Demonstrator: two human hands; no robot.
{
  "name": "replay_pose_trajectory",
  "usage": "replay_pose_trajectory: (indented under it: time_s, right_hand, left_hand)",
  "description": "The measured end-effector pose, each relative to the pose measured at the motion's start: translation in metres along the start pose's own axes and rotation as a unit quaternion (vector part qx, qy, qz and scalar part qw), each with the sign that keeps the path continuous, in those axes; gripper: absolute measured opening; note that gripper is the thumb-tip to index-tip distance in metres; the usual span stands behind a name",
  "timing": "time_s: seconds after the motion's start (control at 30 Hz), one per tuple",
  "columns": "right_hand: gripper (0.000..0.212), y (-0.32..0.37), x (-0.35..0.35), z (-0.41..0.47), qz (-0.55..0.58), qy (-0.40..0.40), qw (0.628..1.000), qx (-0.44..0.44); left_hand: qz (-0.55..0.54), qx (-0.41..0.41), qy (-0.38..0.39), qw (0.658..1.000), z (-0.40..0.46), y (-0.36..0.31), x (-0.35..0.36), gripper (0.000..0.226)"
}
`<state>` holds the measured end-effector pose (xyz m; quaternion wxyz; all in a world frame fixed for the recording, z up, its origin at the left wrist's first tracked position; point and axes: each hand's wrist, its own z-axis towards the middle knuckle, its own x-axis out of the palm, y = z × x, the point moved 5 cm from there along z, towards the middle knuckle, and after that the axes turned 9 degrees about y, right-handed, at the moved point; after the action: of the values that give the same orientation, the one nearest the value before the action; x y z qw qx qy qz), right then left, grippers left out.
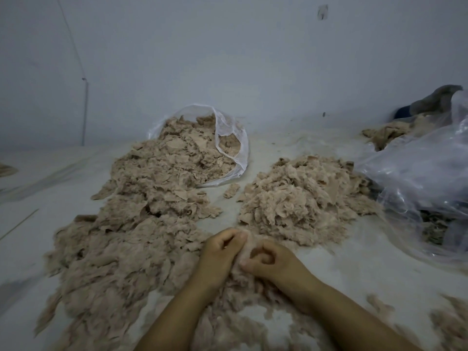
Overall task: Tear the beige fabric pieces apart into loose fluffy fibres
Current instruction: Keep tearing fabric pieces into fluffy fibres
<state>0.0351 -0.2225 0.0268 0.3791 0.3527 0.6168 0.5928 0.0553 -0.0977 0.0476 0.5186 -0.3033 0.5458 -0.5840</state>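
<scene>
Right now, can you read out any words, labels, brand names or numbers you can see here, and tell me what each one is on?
None: no readable text shows anywhere in this view.
The clear plastic bag of beige fabric pieces bears no visible print.
The crumpled plastic sheet on the right shows only glare and folds.
The wall has a few dark marks, but they are not letters or numbers.

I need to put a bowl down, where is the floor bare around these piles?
Bare floor lies right of the right hand, between the right pile and the plastic sheet. A narrow gap separates both piles. The left pile crowds everything.
</scene>
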Motion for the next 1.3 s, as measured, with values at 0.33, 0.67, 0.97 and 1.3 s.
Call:
replay_pose_trajectory:
  time_s: [0.33, 0.67, 0.97, 1.3]
  right_hand:
    - [0.033, 0.003, 0.008, -0.002, -0.026, 0.016, 0.999, 0.008]
    - [0.037, 0.01, 0.016, -0.006, -0.156, 0.08, 0.983, -0.047]
    - [0.017, 0.012, -0.008, -0.002, 0.021, -0.118, 0.988, -0.096]
    - [0.012, 0.003, -0.01, 0.002, 0.045, -0.13, 0.988, -0.068]
  left_hand:
    - [0.057, 0.038, -0.104, 0.992, 0.0, 0.006, -0.016, 0.022]
    - [-0.018, 0.011, -0.176, 0.984, -0.002, 0.007, -0.035, 0.026]
    - [0.071, 0.034, -0.035, 0.996, 0.002, 0.001, 0.0, 0.03]
    - [-0.033, 0.01, -0.02, 0.999, -0.006, -0.001, 0.004, 0.034]
